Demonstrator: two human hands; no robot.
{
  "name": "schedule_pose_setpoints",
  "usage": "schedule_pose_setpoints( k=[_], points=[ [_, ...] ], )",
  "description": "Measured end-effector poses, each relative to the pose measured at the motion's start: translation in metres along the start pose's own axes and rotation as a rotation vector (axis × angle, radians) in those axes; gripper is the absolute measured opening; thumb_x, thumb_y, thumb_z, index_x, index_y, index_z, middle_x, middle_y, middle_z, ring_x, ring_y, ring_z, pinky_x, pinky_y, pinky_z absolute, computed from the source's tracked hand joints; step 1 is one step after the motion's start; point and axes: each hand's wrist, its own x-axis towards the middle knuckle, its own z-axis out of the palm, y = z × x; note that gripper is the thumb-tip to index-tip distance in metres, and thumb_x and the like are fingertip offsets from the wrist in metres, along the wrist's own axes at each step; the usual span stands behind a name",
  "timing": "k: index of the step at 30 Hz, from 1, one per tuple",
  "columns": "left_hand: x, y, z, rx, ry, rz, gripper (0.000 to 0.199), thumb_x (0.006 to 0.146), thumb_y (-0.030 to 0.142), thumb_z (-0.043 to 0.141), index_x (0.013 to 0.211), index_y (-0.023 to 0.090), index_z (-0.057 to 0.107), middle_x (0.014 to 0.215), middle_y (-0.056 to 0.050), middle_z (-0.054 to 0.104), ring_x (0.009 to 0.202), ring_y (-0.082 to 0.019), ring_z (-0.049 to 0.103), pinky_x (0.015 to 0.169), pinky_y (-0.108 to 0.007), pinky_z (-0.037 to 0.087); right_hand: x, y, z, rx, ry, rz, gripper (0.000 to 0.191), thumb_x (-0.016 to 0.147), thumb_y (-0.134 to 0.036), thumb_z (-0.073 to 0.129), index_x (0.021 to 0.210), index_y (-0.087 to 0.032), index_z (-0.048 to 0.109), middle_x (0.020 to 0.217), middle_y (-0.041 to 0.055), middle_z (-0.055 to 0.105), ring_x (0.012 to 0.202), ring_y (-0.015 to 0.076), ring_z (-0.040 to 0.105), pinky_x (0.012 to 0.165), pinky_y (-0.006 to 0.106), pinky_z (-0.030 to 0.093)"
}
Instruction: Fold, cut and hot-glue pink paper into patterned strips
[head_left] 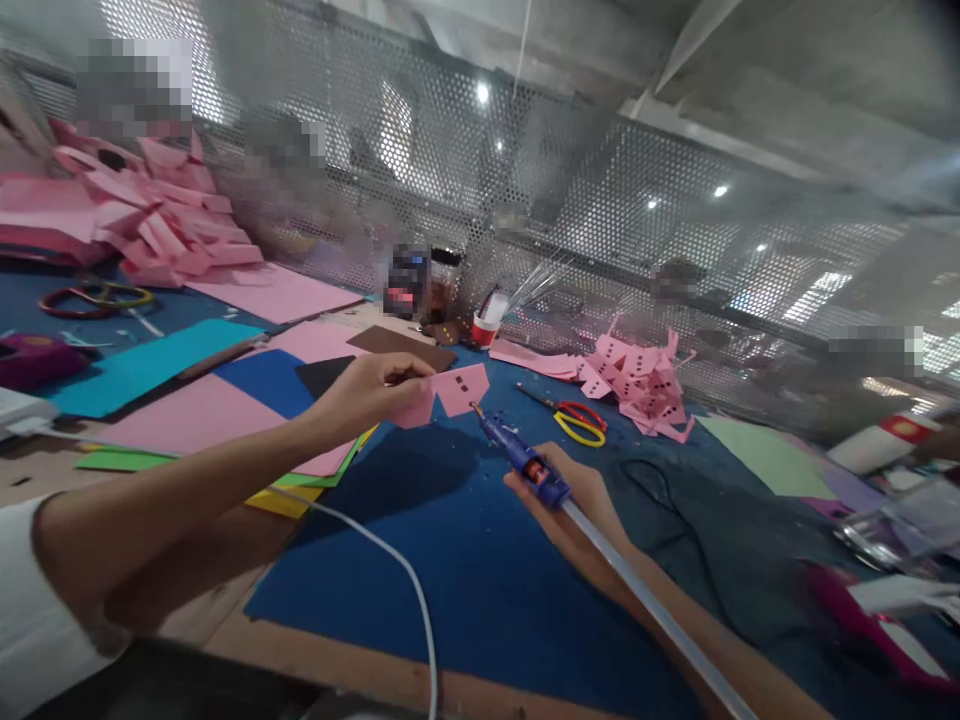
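Observation:
My left hand (386,388) pinches a folded piece of pink paper (459,388) marked with small dark squares, above the blue table covering. Wrapped round a blue glue gun (517,448) is my right hand (574,490). The gun's nozzle points up and left, at the lower edge of the pink paper; whether it touches cannot be made out. A long translucent glue stick (652,605) sticks out of the gun's back end, running down along my right forearm. Red and yellow scissors (579,422) lie on the blue covering beyond the gun.
Several coloured sheets, including a turquoise sheet (154,368), lie at left. A heap of dotted pink pieces (637,380) and a cup (486,328) stand behind. Pink strips (169,215) pile up at far left. A white cable (397,555) crosses the front; a dark cord (686,525) lies right.

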Motion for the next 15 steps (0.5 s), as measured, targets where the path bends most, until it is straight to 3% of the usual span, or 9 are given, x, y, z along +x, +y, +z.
schedule_pose_setpoints(
  k=[4,15],
  points=[
    [0.001,-0.005,0.0,0.028,0.011,0.0,0.024,0.079,0.036,0.063,0.092,0.019,0.074,0.082,-0.001,0.073,0.074,-0.018,0.065,0.062,-0.025,0.049,0.001,0.015,0.005,-0.114,-0.032,-0.096,0.02,0.083,-0.022,0.063,0.103,-0.023,0.063,0.079,-0.0006,0.07,0.066,0.0161,0.063,0.064,0.023,0.042],
    [0.002,-0.01,-0.001,0.06,0.013,0.016,0.028,0.083,0.036,0.064,0.103,0.02,0.075,0.086,-0.001,0.075,0.077,-0.017,0.066,0.064,-0.024,0.048,-0.001,0.011,-0.005,-0.21,-0.047,-0.314,0.023,0.085,-0.019,0.052,0.106,-0.018,0.06,0.096,0.0079,0.072,0.076,0.0189,0.067,0.068,0.026,0.044]
  ],
)
